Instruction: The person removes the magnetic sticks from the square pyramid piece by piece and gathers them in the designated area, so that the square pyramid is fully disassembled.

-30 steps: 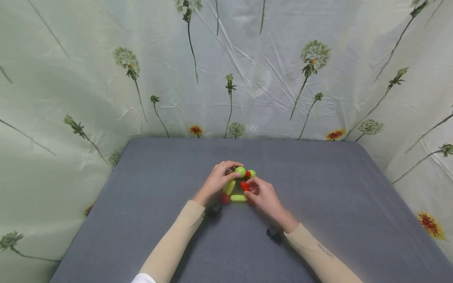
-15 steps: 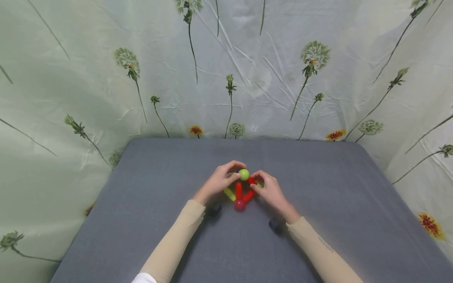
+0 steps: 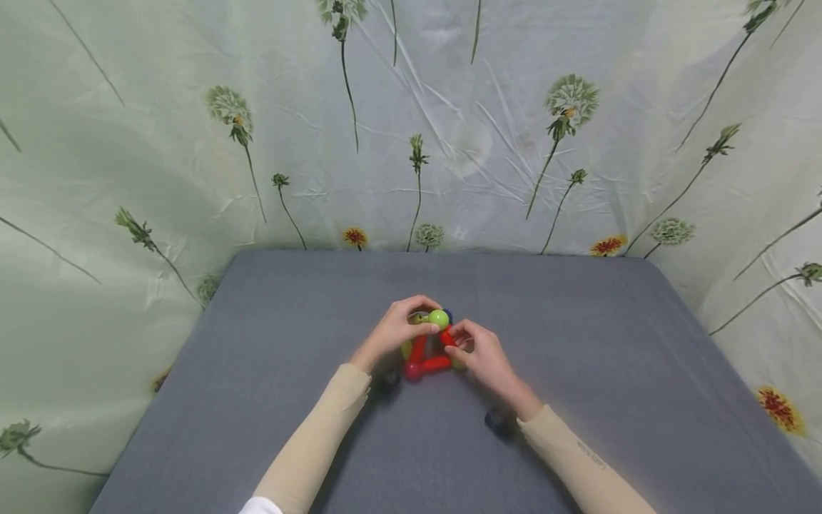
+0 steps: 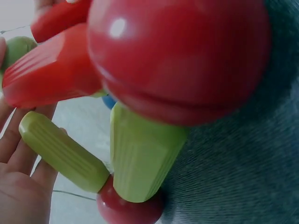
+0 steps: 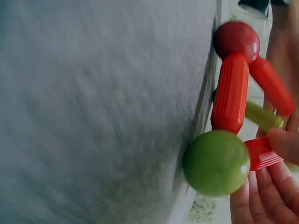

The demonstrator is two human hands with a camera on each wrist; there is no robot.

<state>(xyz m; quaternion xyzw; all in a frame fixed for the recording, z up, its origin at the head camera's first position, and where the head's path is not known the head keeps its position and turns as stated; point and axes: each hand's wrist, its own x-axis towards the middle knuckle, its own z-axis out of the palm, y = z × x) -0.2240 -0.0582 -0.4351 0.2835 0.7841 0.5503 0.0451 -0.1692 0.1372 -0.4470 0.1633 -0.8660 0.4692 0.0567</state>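
A green ball (image 3: 439,318) is pinched by the left hand (image 3: 397,325), a red rod (image 3: 447,338) by the right hand (image 3: 483,356), above the grey tabletop (image 3: 308,307).

On the table (image 3: 578,321), before the curtain (image 3: 449,93), stands a ball-and-rod construction (image 3: 417,348), left hand (image 3: 401,325) at its left, right hand (image 3: 483,355) at its right, upper ball (image 3: 439,319) at the left fingertips, slanting rod (image 3: 447,336) at the right, lower ball (image 3: 414,370) nearest the front.
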